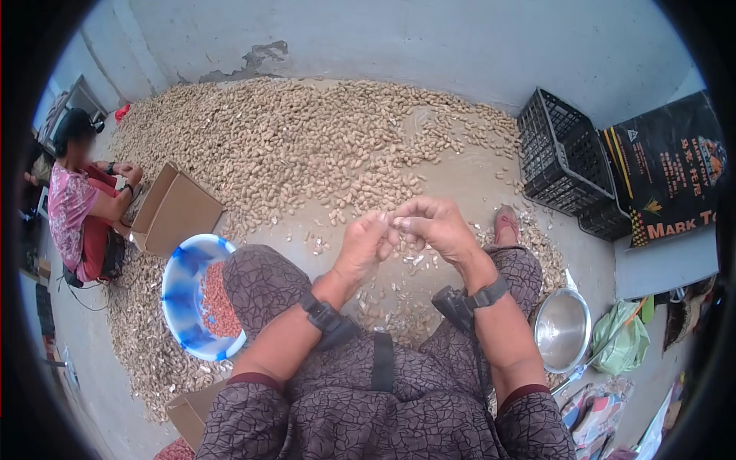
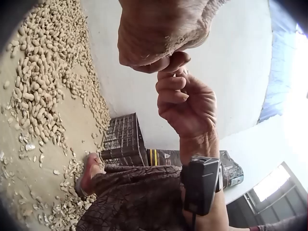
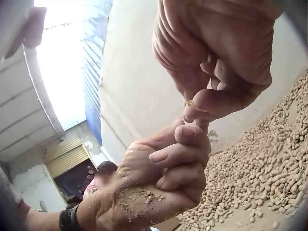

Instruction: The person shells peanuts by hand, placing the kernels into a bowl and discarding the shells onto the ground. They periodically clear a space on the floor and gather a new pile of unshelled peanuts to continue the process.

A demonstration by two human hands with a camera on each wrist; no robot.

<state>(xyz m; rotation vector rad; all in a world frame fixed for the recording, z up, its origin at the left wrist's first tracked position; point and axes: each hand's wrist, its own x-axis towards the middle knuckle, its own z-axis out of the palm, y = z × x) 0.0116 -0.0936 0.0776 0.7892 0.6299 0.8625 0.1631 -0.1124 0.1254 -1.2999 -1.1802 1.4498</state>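
Note:
In front of the lap, the left hand [image 1: 365, 245] and right hand [image 1: 437, 228] meet at their fingertips. A small pale piece of peanut [image 3: 190, 103] shows between the right thumb and forefinger in the right wrist view; fingers hide most of it. The left hand [image 3: 163, 168] pinches from below, its fingertips touching the right ones and its other fingers curled. Loose peanuts in shells [image 1: 307, 138] cover the floor ahead. Broken shells [image 1: 399, 318] lie between the legs. Reddish shelled kernels [image 1: 219, 303] fill part of a blue-and-white basin [image 1: 178, 295] at the left.
Another person [image 1: 84, 199] sits at the left near a cardboard box [image 1: 180, 211]. Black crates [image 1: 563, 157] stand by the wall at the right, beside a black printed sack [image 1: 667, 165]. A metal bowl [image 1: 562, 331] and a green bag [image 1: 619, 341] are right of the legs.

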